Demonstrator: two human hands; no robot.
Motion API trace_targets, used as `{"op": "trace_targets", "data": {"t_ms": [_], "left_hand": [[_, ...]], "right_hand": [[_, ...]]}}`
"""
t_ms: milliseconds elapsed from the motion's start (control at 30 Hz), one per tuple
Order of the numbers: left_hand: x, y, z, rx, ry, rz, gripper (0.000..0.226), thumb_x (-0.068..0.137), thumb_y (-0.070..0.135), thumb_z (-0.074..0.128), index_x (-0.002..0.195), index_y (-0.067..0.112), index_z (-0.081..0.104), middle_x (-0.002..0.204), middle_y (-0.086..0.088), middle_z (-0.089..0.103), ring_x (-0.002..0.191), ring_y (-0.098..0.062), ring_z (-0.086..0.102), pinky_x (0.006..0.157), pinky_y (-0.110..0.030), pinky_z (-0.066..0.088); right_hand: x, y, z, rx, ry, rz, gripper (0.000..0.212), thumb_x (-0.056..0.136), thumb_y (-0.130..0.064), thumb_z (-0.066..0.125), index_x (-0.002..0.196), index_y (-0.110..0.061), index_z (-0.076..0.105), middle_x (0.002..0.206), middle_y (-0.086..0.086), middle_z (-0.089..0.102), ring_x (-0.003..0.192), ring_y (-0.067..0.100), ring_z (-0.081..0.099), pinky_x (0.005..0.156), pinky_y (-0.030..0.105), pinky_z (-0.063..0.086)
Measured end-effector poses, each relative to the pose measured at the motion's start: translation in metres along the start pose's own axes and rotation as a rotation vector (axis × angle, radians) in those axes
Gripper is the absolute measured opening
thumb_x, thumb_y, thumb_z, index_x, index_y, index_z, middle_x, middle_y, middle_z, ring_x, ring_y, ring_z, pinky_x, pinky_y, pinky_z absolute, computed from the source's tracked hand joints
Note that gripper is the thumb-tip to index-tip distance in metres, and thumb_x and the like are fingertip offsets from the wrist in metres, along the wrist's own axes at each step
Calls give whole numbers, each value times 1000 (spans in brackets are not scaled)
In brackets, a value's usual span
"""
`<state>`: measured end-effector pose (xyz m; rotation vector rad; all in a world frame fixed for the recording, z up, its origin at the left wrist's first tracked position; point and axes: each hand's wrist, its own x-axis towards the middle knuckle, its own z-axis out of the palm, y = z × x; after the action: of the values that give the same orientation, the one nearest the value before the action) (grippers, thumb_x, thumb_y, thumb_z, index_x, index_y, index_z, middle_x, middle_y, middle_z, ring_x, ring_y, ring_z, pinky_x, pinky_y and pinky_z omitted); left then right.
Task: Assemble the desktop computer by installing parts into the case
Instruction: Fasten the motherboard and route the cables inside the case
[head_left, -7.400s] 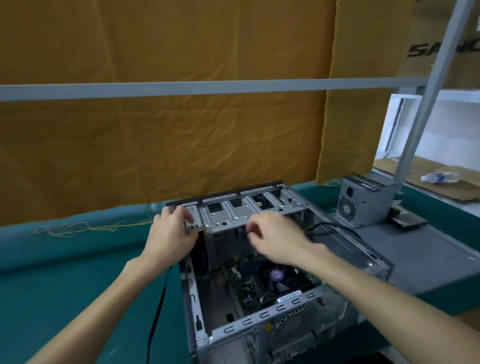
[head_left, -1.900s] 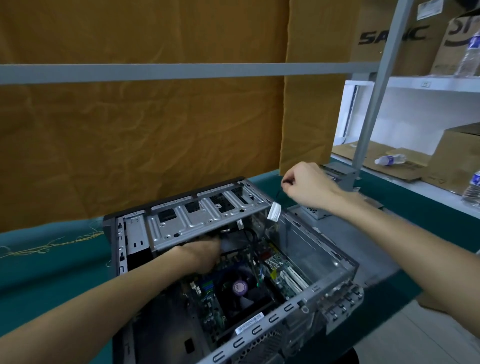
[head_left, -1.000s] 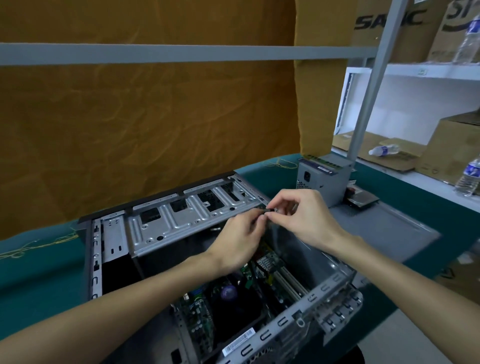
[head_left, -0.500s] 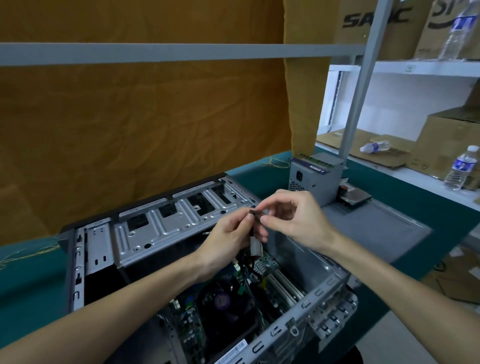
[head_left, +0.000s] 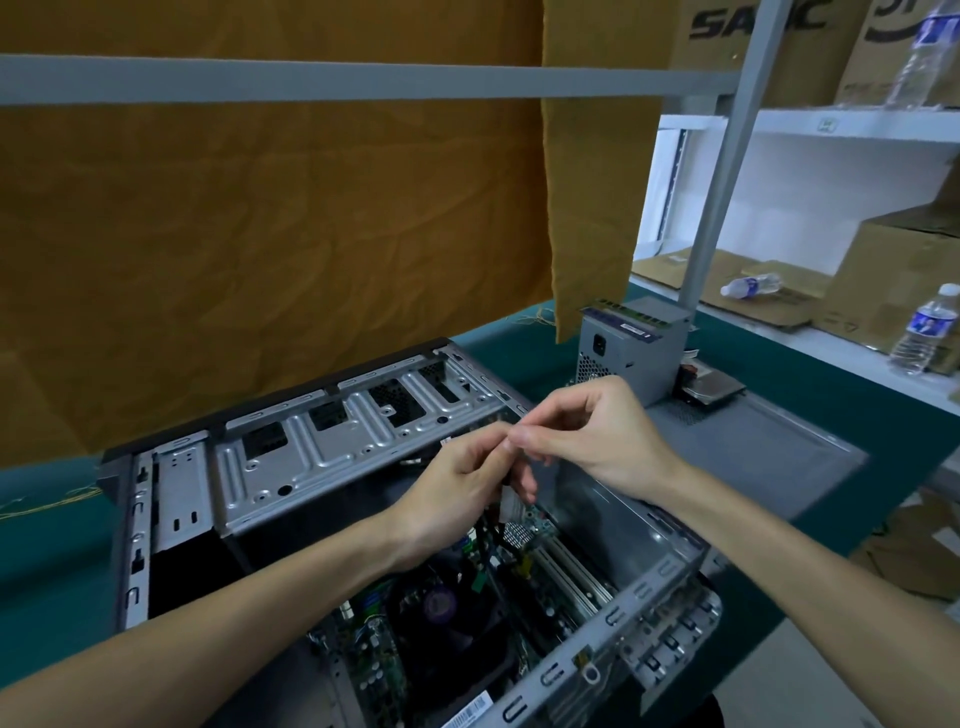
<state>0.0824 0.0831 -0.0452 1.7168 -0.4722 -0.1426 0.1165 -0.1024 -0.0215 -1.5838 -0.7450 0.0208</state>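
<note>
- Right now both hands meet above the open computer case (head_left: 363, 467), over its far right corner, just in front of the drive cage (head_left: 353, 441).
- The left hand (head_left: 462, 493) comes up from inside the case with its fingers curled; a pale connector (head_left: 511, 504) hangs just below its fingertips, with dark cables trailing down toward the motherboard (head_left: 467, 623).
- The right hand (head_left: 597, 436) reaches in from the right, thumb and forefinger pinched together where they touch the left fingertips. Whatever they pinch between them is too small to make out; it seems to be the upper end of that cable.
- Seen from the case, the connector lies directly under the two hands, its long axis roughly upright, pointing down at the board.
- The left hand is the nearer one to the connector and the board, so the plug-in probably falls to it, the right only steadying.
- Behind the case's right side, the power supply (head_left: 634, 353) stands on the bench (head_left: 857, 395), not yet installed.
</note>
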Motion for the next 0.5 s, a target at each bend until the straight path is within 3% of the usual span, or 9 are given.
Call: {"op": "trace_targets", "data": {"t_ms": [67,200,300,400,500], "left_hand": [[0,-1,-3,-9,17,-39,34,111,21,36,111,-2,62,80,-5,64,72,-8,62,65,-15,45],[3,-2,-7,-188,6,-131,33,111,14,34,99,-2,60,79,-6,62,77,-19,57,85,-39,48],[5,0,-10,-399,11,-172,36,111,16,35,100,-1,64,78,-6,64,69,-16,53,80,-36,52],[6,-3,-15,-202,99,-136,30,107,23,49,100,6,73,80,-5,65,68,-13,53,75,-30,54],[7,0,-24,193,208,60,18,102,28,61,108,20,76,77,10,71,64,-5,61,63,-20,51]], "right_hand": [[0,3,0,-44,-18,10,5,90,-2,76,93,0,79,72,20,73,66,29,73,66,27,56],[2,7,-1,-137,29,15,17,87,1,76,95,-12,83,83,9,77,76,24,75,73,26,56],[3,8,-2,-219,75,17,21,85,-2,79,93,-21,83,85,2,74,78,18,72,73,27,55],[3,7,-2,-299,84,8,24,84,3,78,94,-19,82,89,5,71,81,20,70,74,34,58],[5,7,-1,-221,159,31,27,86,13,70,93,-12,78,88,10,72,71,17,68,63,31,59]]}}
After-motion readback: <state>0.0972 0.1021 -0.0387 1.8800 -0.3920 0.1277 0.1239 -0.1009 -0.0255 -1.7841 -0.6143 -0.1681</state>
